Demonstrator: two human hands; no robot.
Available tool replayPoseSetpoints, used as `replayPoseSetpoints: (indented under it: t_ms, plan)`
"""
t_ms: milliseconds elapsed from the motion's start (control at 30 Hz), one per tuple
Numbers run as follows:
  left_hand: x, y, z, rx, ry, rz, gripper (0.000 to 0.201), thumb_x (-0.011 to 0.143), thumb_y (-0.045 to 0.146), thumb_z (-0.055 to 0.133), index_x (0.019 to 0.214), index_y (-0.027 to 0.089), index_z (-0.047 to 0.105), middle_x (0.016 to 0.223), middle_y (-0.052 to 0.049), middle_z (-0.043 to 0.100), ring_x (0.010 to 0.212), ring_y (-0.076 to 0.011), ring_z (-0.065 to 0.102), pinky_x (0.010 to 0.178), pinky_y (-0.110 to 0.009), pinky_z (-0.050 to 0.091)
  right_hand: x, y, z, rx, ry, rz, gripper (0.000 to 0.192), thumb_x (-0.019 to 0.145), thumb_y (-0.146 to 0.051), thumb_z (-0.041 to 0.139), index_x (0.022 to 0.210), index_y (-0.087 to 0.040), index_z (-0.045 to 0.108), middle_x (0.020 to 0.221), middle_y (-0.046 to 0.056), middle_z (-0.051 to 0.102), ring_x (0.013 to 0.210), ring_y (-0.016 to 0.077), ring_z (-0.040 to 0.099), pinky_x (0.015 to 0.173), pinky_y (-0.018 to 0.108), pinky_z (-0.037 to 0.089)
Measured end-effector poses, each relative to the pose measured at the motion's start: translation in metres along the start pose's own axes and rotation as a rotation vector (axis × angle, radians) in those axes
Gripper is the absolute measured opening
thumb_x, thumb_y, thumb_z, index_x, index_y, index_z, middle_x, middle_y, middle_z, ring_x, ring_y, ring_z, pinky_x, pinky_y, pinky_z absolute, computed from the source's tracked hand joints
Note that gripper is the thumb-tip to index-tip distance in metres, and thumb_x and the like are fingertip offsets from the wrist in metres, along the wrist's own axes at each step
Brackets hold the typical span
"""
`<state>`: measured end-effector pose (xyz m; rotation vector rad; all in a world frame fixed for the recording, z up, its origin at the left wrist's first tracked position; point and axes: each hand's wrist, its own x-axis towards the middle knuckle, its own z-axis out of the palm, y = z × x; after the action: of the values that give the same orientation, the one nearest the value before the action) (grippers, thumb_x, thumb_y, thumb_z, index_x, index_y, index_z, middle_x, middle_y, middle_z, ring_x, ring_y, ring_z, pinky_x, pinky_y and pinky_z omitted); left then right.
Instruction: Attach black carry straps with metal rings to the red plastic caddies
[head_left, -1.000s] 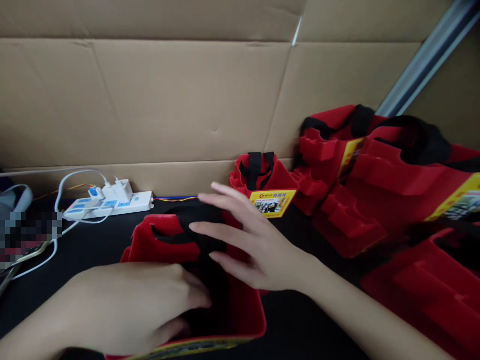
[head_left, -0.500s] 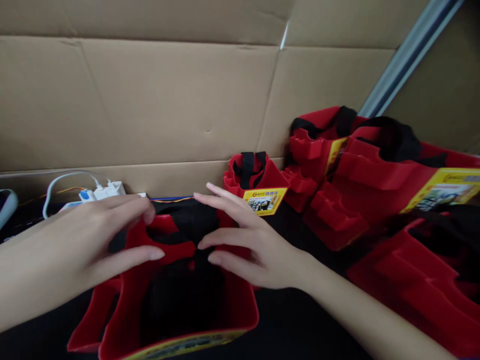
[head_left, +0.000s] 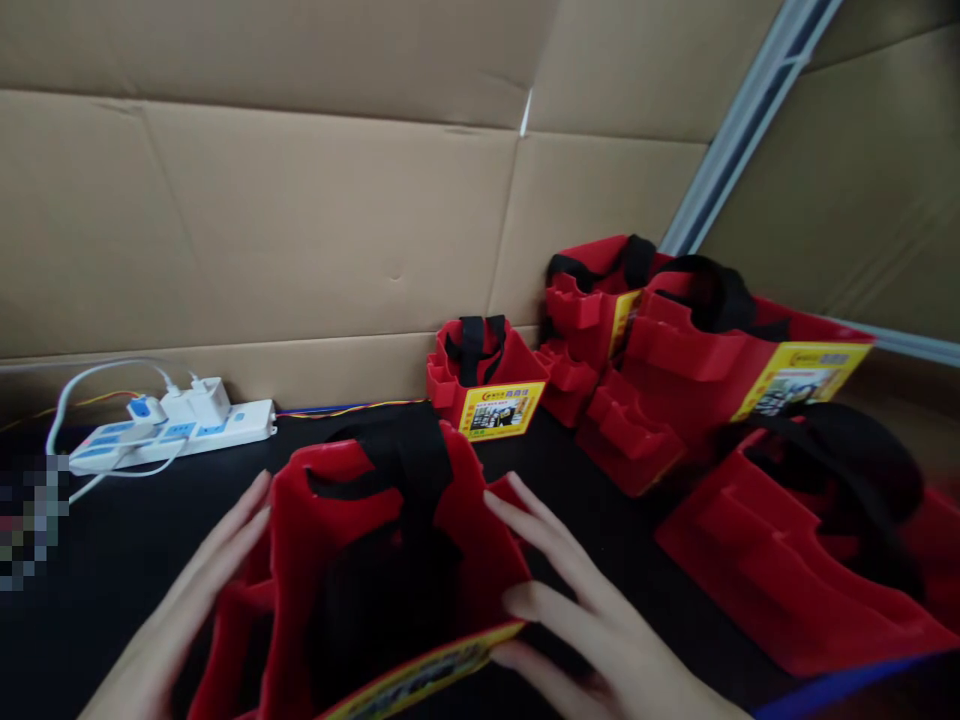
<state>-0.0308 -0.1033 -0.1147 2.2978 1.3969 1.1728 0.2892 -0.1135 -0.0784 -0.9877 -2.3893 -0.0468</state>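
A red fabric bag [head_left: 330,560] with black handles and a yellow label stands open in front of me on the black table. My left hand [head_left: 187,620] lies flat against its left side, fingers straight. On the other side my right hand [head_left: 592,620] presses the right wall, thumb near the yellow label at the front rim. Both hands touch the bag with spread fingers and neither grips it.
A small red bag [head_left: 487,380] stands at the back by the cardboard wall [head_left: 300,220]. Several more red bags [head_left: 697,360] are piled at the right, one lying flat [head_left: 787,570]. A white power strip [head_left: 172,430] with plugs and cables sits at the back left.
Both hands dropped from above the bag's handles to its two sides. The view shifted right and back slightly.
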Motion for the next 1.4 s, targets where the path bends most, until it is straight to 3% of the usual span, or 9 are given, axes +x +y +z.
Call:
replayPoseSetpoints:
  t_ms: [233,367,667,1000,1133,1267,1300,1367,1400]
  plan:
    - [0.031,0.039,0.042,-0.032,-0.285,0.151,0.079,0.083,0.036,0.052,0.144,0.035,0.0,0.154,-0.003,-0.001,0.137,-0.0319,0.018,0.103,-0.051,0.036,-0.033,0.046,-0.029,-0.249,0.075,0.157,0.014,0.083,-0.03,0.056,0.091,-0.019,0.059,0.143,0.008,0.035,0.134,0.0288,0.027,0.1,0.049,0.041]
    - [0.066,0.053,0.076,-0.103,-0.37,0.224,0.083,0.083,0.033,0.054,0.143,0.033,-0.004,0.153,-0.006,-0.01,0.137,-0.0296,0.02,0.105,-0.048,0.036,-0.048,0.074,-0.043,-0.451,0.098,0.213,0.026,0.086,-0.036,0.049,0.104,-0.018,0.058,0.142,0.009,0.036,0.13,0.0294,0.035,0.098,0.049,0.043]
    - [0.126,0.045,0.142,-0.246,-0.142,0.268,0.095,0.069,0.046,0.068,0.142,0.028,0.01,0.153,-0.009,0.009,0.137,-0.0282,0.021,0.11,-0.047,0.029,-0.034,0.1,-0.023,-0.546,0.17,0.252,0.049,0.091,-0.028,0.036,0.138,-0.013,0.033,0.139,0.014,0.039,0.132,0.0282,0.031,0.098,0.044,0.044]
    - [0.144,0.027,0.163,-0.346,-0.05,0.238,0.101,0.064,0.046,0.073,0.141,0.033,0.008,0.152,-0.007,0.009,0.137,-0.0311,0.021,0.109,-0.051,0.028,-0.014,0.142,-0.004,-0.526,0.213,0.26,0.048,0.089,-0.026,0.039,0.134,-0.008,0.037,0.138,0.019,0.04,0.134,0.0294,0.026,0.101,0.048,0.04]
    - [0.142,0.025,0.168,-0.34,-0.077,0.196,0.114,0.065,0.046,0.071,0.142,0.03,-0.011,0.153,-0.01,0.001,0.139,-0.0309,0.013,0.111,-0.05,0.026,-0.012,0.135,0.004,-0.554,0.236,0.272,0.057,0.089,-0.022,0.041,0.141,-0.007,0.025,0.144,0.02,0.028,0.136,0.0318,0.019,0.103,0.051,0.036]
    - [0.12,0.021,0.171,-0.195,-0.164,0.125,0.11,0.074,0.041,0.064,0.141,0.022,-0.02,0.151,-0.017,-0.012,0.138,-0.034,0.014,0.107,-0.049,0.033,-0.016,0.092,0.028,-0.596,0.372,0.203,0.074,0.083,-0.011,0.047,0.146,-0.012,0.009,0.15,0.015,0.0,0.136,0.0375,-0.005,0.103,0.065,0.021]
    - [0.112,0.018,0.169,-0.138,-0.197,0.12,0.104,0.077,0.037,0.061,0.142,0.021,-0.018,0.151,-0.017,-0.014,0.137,-0.0344,0.016,0.106,-0.048,0.034,-0.017,0.079,0.034,-0.541,0.302,0.06,0.077,0.081,-0.006,0.046,0.147,-0.018,0.007,0.151,0.01,0.0,0.137,0.0336,-0.002,0.105,0.062,0.018]
    - [0.095,0.012,0.16,-0.027,-0.252,0.111,0.091,0.081,0.03,0.055,0.144,0.018,-0.01,0.15,-0.018,-0.014,0.136,-0.0339,0.018,0.105,-0.046,0.035,-0.016,0.055,0.042,-0.322,-0.018,-0.312,0.073,0.08,-0.005,0.044,0.145,-0.025,0.018,0.149,0.002,0.016,0.138,0.0213,0.012,0.111,0.044,0.022]
    - [0.088,0.009,0.153,0.024,-0.281,0.106,0.086,0.082,0.028,0.053,0.144,0.015,-0.004,0.15,-0.019,-0.011,0.136,-0.0335,0.018,0.106,-0.046,0.034,-0.014,0.045,0.045,-0.206,-0.165,-0.389,0.07,0.08,-0.007,0.045,0.144,-0.026,0.023,0.147,0.001,0.023,0.137,0.019,0.018,0.11,0.039,0.026]
